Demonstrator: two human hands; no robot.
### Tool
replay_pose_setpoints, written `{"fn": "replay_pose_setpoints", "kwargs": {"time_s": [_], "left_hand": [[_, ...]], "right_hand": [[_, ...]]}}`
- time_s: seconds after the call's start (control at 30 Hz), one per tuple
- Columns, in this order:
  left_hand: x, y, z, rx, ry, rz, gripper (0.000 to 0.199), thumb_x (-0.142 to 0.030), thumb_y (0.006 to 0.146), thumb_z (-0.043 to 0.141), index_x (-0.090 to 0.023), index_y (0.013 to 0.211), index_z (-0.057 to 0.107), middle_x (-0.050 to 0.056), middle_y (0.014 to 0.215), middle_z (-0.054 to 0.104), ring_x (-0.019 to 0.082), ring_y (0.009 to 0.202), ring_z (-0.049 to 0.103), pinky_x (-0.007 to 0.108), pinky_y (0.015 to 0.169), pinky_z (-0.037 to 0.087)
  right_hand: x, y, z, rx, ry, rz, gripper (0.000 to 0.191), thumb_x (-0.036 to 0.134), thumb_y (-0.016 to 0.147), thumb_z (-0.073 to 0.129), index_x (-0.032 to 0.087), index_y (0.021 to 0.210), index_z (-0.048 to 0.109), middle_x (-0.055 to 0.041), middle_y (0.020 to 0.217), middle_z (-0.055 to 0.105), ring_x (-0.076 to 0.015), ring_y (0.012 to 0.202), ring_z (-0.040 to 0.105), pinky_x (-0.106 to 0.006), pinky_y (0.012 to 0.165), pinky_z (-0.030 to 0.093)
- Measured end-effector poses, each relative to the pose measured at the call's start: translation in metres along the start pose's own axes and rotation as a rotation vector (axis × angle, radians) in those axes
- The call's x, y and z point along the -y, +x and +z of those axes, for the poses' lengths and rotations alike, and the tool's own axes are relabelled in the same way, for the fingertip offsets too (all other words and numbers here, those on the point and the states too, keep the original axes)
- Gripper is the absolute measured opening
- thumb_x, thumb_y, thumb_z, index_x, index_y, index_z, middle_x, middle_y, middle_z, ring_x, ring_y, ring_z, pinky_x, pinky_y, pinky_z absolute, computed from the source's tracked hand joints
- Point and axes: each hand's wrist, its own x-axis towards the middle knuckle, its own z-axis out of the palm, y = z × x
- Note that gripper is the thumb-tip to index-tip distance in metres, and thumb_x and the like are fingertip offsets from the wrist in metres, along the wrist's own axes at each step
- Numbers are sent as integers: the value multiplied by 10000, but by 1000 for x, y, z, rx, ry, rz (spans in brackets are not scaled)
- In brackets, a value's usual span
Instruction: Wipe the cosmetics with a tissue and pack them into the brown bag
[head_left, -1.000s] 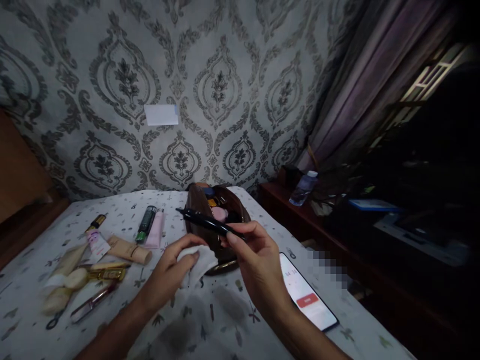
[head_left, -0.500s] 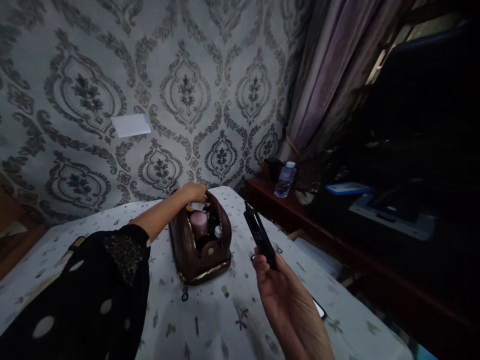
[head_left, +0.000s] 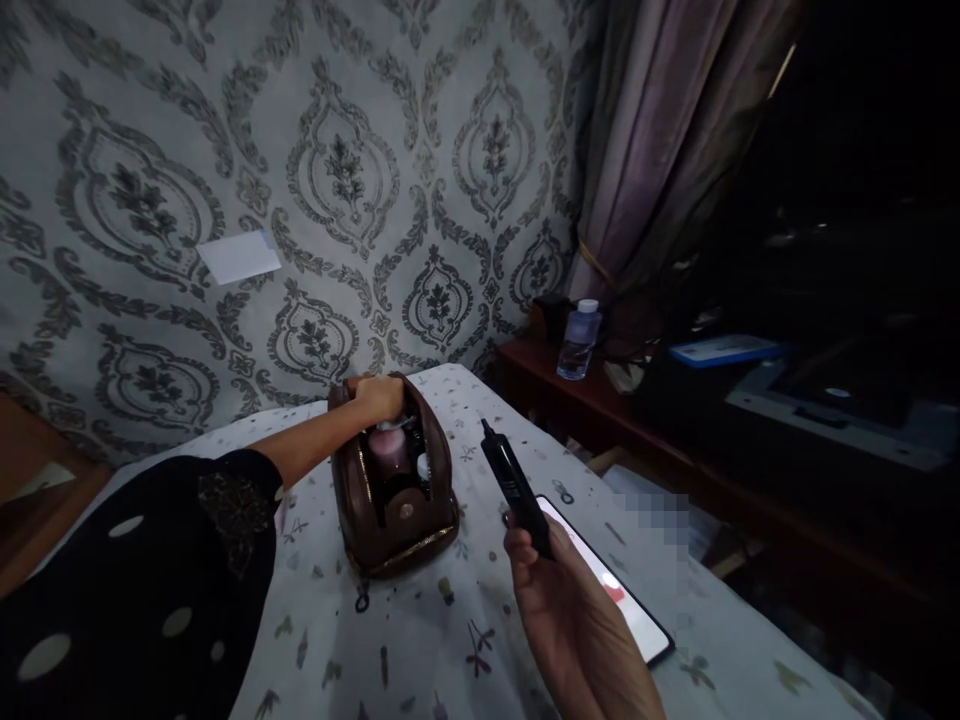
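My left hand (head_left: 381, 398) reaches down into an open brown makeup bag (head_left: 352, 525) with gold zips. Its fingers are hidden inside, so I cannot see whether they hold anything. A pink-topped container (head_left: 391, 447) and a white cap (head_left: 424, 467) show in the bag's mouth, among dark items. To the right, my right hand (head_left: 570, 600) is closed round a slim black tube (head_left: 516, 487), its narrow nozzle pointing up and away. Partly behind that hand, a phone (head_left: 634, 620) with a lit screen lies on the cloth.
A white patterned cloth (head_left: 405, 660) covers the surface under the bag. Behind rises a damask-papered wall (head_left: 420, 190). On the dark red ledge (head_left: 525, 360) at right stands a clear bottle (head_left: 579, 345), with a blue-edged item (head_left: 727, 350) farther right. A purple curtain (head_left: 637, 140) hangs above.
My left hand has sunk slightly deeper into the bag. The black tube sits slightly lower and farther left in view. More of the lit phone now shows beside my right hand.
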Motion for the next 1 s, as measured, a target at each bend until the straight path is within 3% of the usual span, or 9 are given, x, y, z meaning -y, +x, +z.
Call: {"fn": "replay_pose_setpoints", "kwargs": {"time_s": [0.1,0.2,0.33,0.4,0.47,0.6,0.77,0.9,1.0], "left_hand": [[1,-5,-7,-13,1,-53,306,-339,887,607,-147,1109,690,169,1150,699,298,1066,666,357,830,535],[3,-20,-25,-50,1,-41,343,-348,834,631,-212,1141,702,144,1168,711,328,1097,657,355,829,516],[11,-67,-51,-172,-32,33,339,-410,824,629,-246,1113,701,91,1090,725,312,1079,644,358,862,481],[16,-102,-53,-243,-280,186,282,-415,812,636,-219,1001,707,46,939,727,253,940,660,316,807,477],[19,-139,-48,-230,-613,290,263,-420,786,669,-195,922,683,17,874,696,203,844,638,275,746,468],[19,-199,-27,-146,-1053,258,308,-404,734,743,-193,906,600,-9,880,613,147,784,569,241,702,438],[15,-240,5,-126,-1262,219,294,-397,737,743,-187,808,549,-25,814,538,133,773,508,234,708,414],[9,-264,31,-102,-1406,227,285,-436,812,690,-176,915,634,10,895,611,154,825,550,247,746,437],[11,-283,41,-170,-1408,238,244,-416,872,634,-181,940,647,12,907,628,159,847,559,245,765,437]], "right_hand": [[2,0,-2,-13,-2,-6,476,226,420,963,168,840,744,-30,875,712,-114,704,688,-127,625,605],[6,3,-7,24,-30,-24,445,250,448,959,179,834,749,-25,862,711,-115,710,688,-130,634,604],[1,5,-10,101,-97,-78,354,282,547,925,202,843,750,-4,862,700,-109,723,685,-142,662,606],[-4,2,-6,137,-133,-84,348,306,558,920,198,842,750,-2,860,696,-100,708,677,-136,660,600],[-9,-4,0,148,-164,-61,362,311,529,931,197,820,749,6,849,693,-90,687,671,-131,656,594],[-16,-24,12,165,-213,28,392,287,437,961,195,745,736,26,798,683,-77,634,659,-125,608,580],[-33,-56,22,284,-203,136,355,293,495,947,189,752,726,23,758,702,-76,642,677,-113,608,573],[-51,-77,29,384,-184,216,324,281,539,931,210,766,712,7,764,743,-108,703,718,-149,659,591],[-62,-86,32,429,-191,211,300,277,577,915,211,782,706,-1,783,753,-111,740,725,-152,689,587]]}}
